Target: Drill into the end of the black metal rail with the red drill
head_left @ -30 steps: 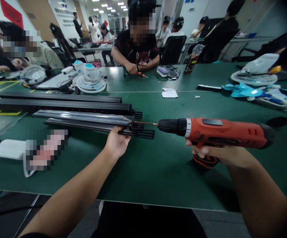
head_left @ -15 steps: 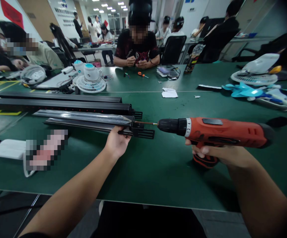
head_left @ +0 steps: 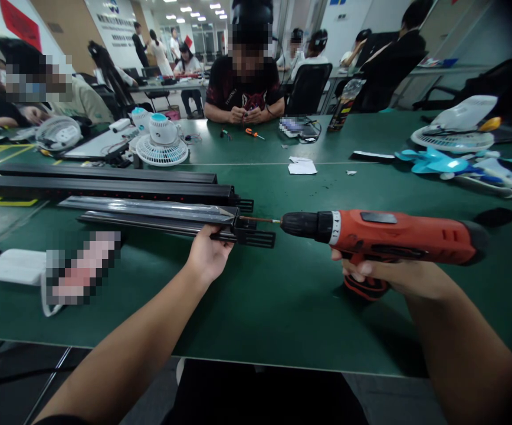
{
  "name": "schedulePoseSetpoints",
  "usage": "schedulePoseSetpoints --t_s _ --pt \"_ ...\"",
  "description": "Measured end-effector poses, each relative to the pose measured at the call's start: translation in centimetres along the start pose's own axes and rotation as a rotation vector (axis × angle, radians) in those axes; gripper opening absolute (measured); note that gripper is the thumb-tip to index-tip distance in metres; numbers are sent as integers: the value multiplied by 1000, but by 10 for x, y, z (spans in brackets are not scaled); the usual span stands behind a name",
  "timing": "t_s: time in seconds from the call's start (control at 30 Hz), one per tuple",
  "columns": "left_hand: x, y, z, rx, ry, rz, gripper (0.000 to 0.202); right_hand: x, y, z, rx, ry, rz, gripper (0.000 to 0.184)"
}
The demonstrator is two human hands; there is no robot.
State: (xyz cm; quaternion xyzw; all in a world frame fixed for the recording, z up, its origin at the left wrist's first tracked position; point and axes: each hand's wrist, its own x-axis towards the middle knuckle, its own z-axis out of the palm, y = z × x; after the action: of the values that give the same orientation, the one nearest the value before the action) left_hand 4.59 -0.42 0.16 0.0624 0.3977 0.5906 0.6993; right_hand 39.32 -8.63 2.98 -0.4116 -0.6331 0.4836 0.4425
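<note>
My right hand (head_left: 393,277) is closed round the grip of a red and black cordless drill (head_left: 384,236), held level above the green table (head_left: 256,295). The drill's thin bit (head_left: 260,220) points left and meets the black end piece (head_left: 253,230) of a long black and silver bar (head_left: 158,217) lying on the table. My left hand (head_left: 207,254) grips that bar from the near side, just left of the end piece, fingers curled over it.
Two more long black bars (head_left: 105,183) lie behind the held one. A white pad (head_left: 15,265) is at the near left. White fans (head_left: 162,144), blue fan blades (head_left: 433,162) and paper scraps (head_left: 302,167) lie further back. A person (head_left: 245,82) sits opposite with an orange screwdriver (head_left: 252,133) nearby.
My hands, the drill and the bar have stayed put. The person opposite has drawn both hands together in front of the chest.
</note>
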Motion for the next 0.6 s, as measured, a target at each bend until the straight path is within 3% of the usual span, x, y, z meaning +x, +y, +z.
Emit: schedulePoseSetpoints --t_s 0.6 --pt "-3 0 1 4 8 2 21 -1 3 -2 7 1 21 33"
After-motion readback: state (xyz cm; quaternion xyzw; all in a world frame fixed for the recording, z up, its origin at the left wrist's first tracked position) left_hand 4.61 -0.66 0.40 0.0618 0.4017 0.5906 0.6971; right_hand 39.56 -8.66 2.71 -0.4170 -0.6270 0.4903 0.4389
